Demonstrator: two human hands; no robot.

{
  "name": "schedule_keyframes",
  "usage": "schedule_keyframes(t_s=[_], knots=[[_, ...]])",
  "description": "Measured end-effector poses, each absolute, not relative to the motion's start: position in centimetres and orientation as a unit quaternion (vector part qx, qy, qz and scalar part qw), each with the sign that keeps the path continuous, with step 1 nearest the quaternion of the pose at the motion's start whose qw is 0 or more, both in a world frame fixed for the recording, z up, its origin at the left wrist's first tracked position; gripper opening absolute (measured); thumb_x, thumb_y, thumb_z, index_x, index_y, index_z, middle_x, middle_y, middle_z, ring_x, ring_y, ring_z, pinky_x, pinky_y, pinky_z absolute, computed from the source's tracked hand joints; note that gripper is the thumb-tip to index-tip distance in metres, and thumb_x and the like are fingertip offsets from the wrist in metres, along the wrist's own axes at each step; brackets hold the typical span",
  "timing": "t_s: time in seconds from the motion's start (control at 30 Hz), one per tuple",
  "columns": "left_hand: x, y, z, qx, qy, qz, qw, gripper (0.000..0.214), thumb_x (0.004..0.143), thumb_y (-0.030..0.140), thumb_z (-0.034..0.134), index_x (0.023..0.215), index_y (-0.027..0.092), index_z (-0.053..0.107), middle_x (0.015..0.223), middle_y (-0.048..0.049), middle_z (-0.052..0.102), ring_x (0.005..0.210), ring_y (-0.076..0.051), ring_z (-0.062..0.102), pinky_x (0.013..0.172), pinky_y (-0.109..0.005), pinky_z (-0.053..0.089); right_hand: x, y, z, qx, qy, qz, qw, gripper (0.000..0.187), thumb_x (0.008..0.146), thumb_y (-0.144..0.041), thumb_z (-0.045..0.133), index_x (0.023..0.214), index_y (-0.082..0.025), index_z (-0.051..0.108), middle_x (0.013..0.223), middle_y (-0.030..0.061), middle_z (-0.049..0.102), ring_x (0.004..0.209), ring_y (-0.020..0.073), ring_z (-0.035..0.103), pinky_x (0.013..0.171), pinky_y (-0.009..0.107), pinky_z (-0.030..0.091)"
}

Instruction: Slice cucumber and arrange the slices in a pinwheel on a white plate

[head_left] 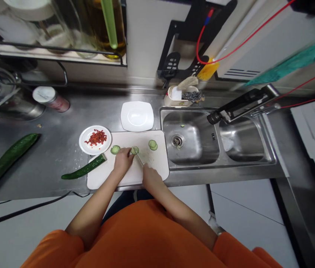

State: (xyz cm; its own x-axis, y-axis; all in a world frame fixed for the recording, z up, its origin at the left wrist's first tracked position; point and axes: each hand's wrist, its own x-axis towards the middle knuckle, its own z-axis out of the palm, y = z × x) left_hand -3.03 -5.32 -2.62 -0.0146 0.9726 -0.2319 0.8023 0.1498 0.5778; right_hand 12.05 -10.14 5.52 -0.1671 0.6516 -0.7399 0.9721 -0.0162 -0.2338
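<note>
In the head view my right hand (152,178) grips a small knife (139,159), its blade pointing up and left across the cutting board. The blade's tip meets a cucumber slice (134,150) at the middle of the white cutting board (101,178). From the left, the closed fingers of my left hand (123,160) hold this slice at its edge. Slices of cucumber (115,149) lie just left of that hand, and a few overlapping slices (153,144) rest at the board's right. A cut length of cucumber (84,169) lies across the board's left edge.
A round plate of chopped red pieces (82,144) stands at the board's upper left corner. Behind the board is a white square plate (137,116). A double steel sink (191,163) adjoins on the right. A whole cucumber (8,160) lies far left, below a lidded canister (59,102).
</note>
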Motion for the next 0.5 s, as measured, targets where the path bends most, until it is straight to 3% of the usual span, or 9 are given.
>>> schedule_keyframes(t_s=[0.27,0.5], knots=[[-2.8,-5.1,-1.9,0.632,0.704,0.133,0.295,0.022,0.078,0.024,0.057,0.096,0.016,0.066,0.083,-0.0071,0.063,0.085,-0.021,0.056,0.080,-0.032,0.044,14.1,-12.6,6.9,0.618,0.654,-0.373,0.227,0.043,0.084,0.001,0.036,0.124,-0.009,0.049,0.099,0.0175,0.068,0.105,0.0265,0.064,0.080,0.031,0.048],[-2.2,-4.3,-2.4,0.638,0.704,0.122,0.287,0.037,0.080,0.027,0.056,0.115,0.017,0.063,0.110,-0.0116,0.059,0.098,-0.023,0.057,0.089,-0.034,0.045,16.0,-13.1,8.2,0.633,0.625,-0.381,0.252,0.042,0.081,0.003,0.035,0.116,-0.014,0.052,0.093,0.0142,0.069,0.098,0.0243,0.066,0.074,0.027,0.046]])
